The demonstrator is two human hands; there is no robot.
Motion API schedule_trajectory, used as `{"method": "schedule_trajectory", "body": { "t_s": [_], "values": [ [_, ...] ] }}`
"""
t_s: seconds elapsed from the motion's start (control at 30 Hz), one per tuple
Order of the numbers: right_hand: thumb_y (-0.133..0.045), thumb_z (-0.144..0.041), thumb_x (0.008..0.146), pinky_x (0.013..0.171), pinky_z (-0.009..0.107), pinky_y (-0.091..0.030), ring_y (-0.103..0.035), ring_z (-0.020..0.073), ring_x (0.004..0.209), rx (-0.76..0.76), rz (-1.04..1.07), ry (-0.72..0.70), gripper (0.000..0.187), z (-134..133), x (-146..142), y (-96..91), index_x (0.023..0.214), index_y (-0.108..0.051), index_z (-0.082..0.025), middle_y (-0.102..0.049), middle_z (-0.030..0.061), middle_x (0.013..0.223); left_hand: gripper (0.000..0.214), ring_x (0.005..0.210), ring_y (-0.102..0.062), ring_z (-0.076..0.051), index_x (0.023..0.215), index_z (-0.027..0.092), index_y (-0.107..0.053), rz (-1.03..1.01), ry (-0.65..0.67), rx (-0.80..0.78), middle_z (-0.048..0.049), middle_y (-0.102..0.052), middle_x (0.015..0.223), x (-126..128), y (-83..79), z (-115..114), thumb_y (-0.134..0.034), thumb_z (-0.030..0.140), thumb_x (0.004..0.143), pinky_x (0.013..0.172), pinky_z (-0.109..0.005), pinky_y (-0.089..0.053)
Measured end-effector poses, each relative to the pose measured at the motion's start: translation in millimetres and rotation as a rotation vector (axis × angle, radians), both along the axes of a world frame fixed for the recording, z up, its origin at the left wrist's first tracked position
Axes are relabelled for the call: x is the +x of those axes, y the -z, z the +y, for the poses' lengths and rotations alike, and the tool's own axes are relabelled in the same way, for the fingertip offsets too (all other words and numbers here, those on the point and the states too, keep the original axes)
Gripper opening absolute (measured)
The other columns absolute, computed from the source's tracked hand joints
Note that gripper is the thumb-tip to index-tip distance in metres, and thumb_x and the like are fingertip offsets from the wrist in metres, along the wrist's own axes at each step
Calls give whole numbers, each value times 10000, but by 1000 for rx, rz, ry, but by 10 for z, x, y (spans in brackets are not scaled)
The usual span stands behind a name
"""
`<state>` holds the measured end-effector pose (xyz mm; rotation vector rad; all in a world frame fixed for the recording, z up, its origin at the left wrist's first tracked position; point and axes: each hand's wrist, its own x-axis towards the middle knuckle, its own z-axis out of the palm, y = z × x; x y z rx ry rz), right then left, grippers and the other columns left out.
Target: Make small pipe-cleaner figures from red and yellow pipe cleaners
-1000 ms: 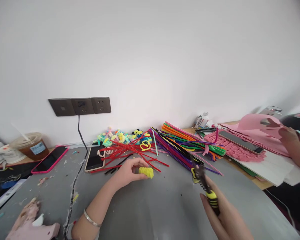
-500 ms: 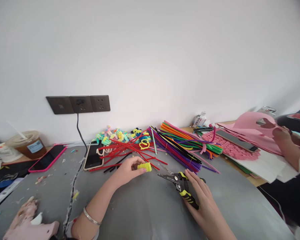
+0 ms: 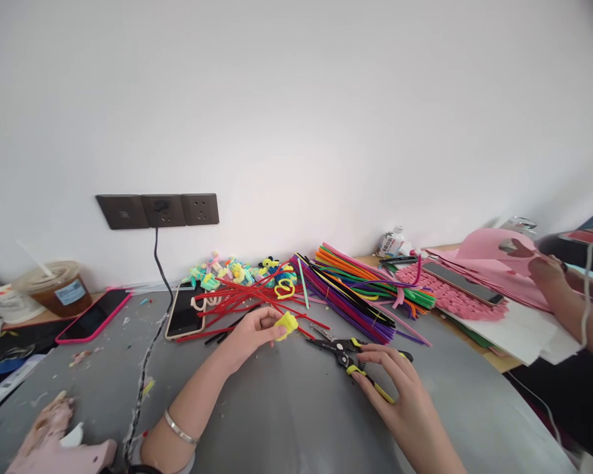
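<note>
Pink glue gun (image 3: 54, 454) is lying at near left, pink-cased phone (image 3: 95, 317) resting beyond it. Red pipe cleaners (image 3: 247, 289) are sprawling behind left hand (image 3: 250, 339) — thumb and fingers pinching yellow pipe-cleaner coil (image 3: 287, 323) above grey tabletop (image 3: 286, 421), just left of pliers. Black-and-yellow pliers (image 3: 344, 359) are lying with jaws parted, right hand (image 3: 400, 392) touching handles — fingers spreading loosely, thumb apart. Purple pipe cleaners (image 3: 348, 308) are lying behind pliers. Far right, another person's hand (image 3: 548, 268) is holding pink sheet (image 3: 484, 245).
</note>
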<state>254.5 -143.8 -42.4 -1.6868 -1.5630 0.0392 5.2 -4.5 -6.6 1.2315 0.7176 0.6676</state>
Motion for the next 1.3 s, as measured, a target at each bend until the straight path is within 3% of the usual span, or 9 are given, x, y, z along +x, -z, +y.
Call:
{"method": "schedule_trajectory", "body": {
  "t_s": [0.13, 0.27, 0.43, 0.73, 0.93, 1.17, 1.3],
  "values": [
    [-608, -462, 866, 694, 319, -561, -674, 223, 746, -130, 353, -140, 254, 33, -304, -173, 860, -646, -211, -688, 68, 805, 402, 710, -568, -133, 851, 152, -613, 25, 76, 42, -34, -671, 797, 43, -9, -55, -807, 464, 690, 623, -243, -403],
    [-698, -496, 802, 705, 314, -566, -667, 220, 777, -115, 719, -267, 342, 212, -570, -223, 940, -646, -187, -682, 78, 829, 383, 693, -551, -111, 817, 156, -595, 10, 143, 60, -5, -646, 786, 63, -48, -121, -824, 430, 681, 632, -227, -408],
    [-756, -492, 752, 658, 311, -556, -645, 193, 700, -131, 916, -332, 376, 372, -701, -218, 922, -686, -165, -683, 65, 784, 380, 741, -578, -128, 851, 151, -619, 1, 198, 79, -13, -647, 803, 54, -75, -156, -825, 422, 682, 690, -241, -428],
    [-754, -495, 758, 694, 312, -564, -671, 209, 740, -102, 879, -269, 377, 366, -744, -183, 921, -706, -159, -717, 82, 807, 331, 694, -540, -118, 817, 168, -560, 4, 143, 234, 11, -584, 794, 86, 61, -126, -789, 388, 720, 659, -242, -427],
    [-739, -573, 734, 681, 321, -578, -684, 229, 746, -62, 811, -223, 449, 346, -806, -261, 902, -693, -159, -718, 100, 809, 246, 813, -568, -159, 798, 179, -563, -28, 107, 420, -20, -602, 867, 106, 57, -151, -746, 340, 763, 745, -272, -458],
    [-689, -554, 790, 661, 311, -560, -669, 226, 752, -34, 735, -225, 403, 343, -846, -252, 918, -676, -172, -715, 99, 832, 312, 780, -576, -157, 829, 187, -568, -10, 119, 313, -26, -618, 843, 110, 62, -160, -721, 454, 780, 706, -263, -460],
    [-640, -465, 846, 651, 300, -512, -604, 196, 696, -18, 580, -185, 302, 337, -856, -267, 941, -675, -180, -675, 58, 774, 296, 815, -585, -163, 854, 185, -568, 23, 96, 306, -34, -637, 899, 106, 28, -164, -722, 425, 776, 726, -264, -465]
  ]
}}
